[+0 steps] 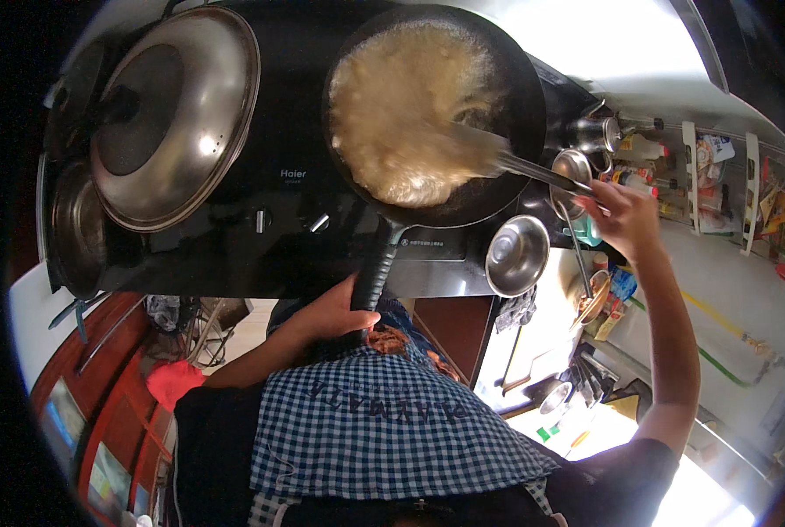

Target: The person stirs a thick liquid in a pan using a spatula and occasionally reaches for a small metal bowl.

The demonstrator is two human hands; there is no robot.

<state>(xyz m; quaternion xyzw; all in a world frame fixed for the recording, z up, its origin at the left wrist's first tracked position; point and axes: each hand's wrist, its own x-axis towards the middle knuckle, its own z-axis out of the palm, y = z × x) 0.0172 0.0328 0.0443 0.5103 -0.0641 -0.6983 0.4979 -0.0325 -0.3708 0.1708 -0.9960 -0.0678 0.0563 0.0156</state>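
Note:
A black wok (521,118) with bubbling, foamy yellowish-brown contents (399,112) sits on the right side of a black gas stove. My left hand (340,309) grips the wok's ribbed black handle (374,270) near its end. In my right hand (620,214) is the handle of a metal spatula (541,172); its blade is blurred and dips into the foamy contents at the wok's right side. What lies beneath the foam cannot be seen.
A large domed metal lid (215,112) covers a pan on the stove's left. Near the wok's lower right stand a steel bowl (517,255) and another small metal bowl (571,174) with a ladle. Bottles (639,148) and wall racks (692,178) are at the right.

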